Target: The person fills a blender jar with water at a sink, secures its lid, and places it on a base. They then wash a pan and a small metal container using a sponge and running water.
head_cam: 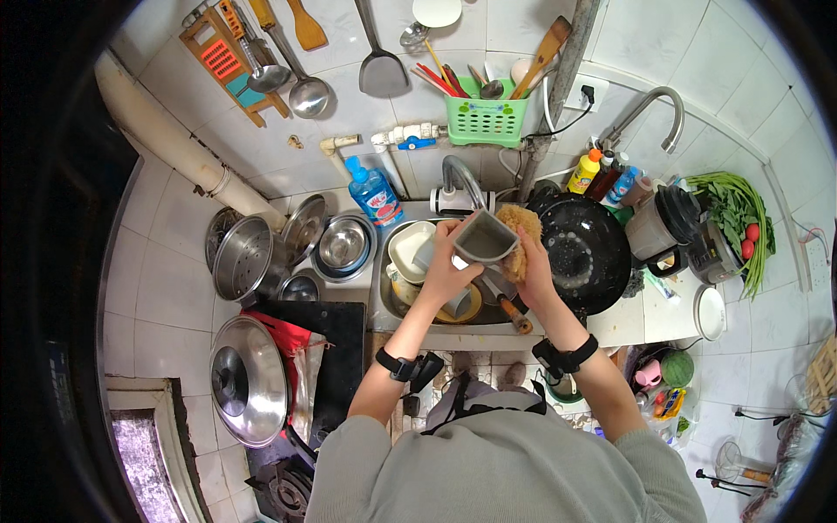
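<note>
My left hand [446,269] grips a small grey container [487,236] with a rounded side, held up over the sink just below the curved faucet [463,176]. Against the container's right side, my right hand [536,265] holds a brown loofah-like scrubber [521,222]. Beneath my hands, the metal sink [381,297] holds a white rectangular dish [407,253], a yellow-rimmed bowl [472,310], other grey pieces and a knife or tool with a wooden handle [515,314]. My left hand hides part of the dishes.
A black wok [582,252] stands right of the sink, a blender [660,219] beyond it. Blue dish soap [376,196] and nested metal bowls [343,245] are at the left, near a steamer pot [242,258]. A lidded pan [248,379] sits lower left. A green utensil basket [485,123] hangs above.
</note>
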The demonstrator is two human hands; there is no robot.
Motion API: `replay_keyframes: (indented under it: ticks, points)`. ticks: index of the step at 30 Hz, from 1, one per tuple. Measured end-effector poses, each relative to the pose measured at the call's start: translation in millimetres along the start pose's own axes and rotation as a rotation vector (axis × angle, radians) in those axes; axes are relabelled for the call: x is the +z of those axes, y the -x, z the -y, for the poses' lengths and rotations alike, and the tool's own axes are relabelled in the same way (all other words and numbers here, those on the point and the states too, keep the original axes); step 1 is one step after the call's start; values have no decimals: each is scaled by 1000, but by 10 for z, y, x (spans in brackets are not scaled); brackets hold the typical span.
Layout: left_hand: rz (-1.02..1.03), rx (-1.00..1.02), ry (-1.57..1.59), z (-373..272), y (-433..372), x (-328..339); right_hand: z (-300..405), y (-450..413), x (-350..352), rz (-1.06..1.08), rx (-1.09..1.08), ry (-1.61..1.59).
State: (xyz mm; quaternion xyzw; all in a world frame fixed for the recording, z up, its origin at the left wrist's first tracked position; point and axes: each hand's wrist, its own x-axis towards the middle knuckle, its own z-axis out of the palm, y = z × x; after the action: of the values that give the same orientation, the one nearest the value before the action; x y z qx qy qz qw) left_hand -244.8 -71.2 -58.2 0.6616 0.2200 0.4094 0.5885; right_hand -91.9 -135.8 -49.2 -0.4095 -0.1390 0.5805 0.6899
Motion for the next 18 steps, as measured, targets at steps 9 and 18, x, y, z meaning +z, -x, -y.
replay_keyframes:
  ticks: [9,18]
  points:
    - [-261,91,-256,-58,71,209,-65,125,11,89,-54,88]
    - [-41,82,-701,-179,-56,-88,604,126,-4,367,-795,1225]
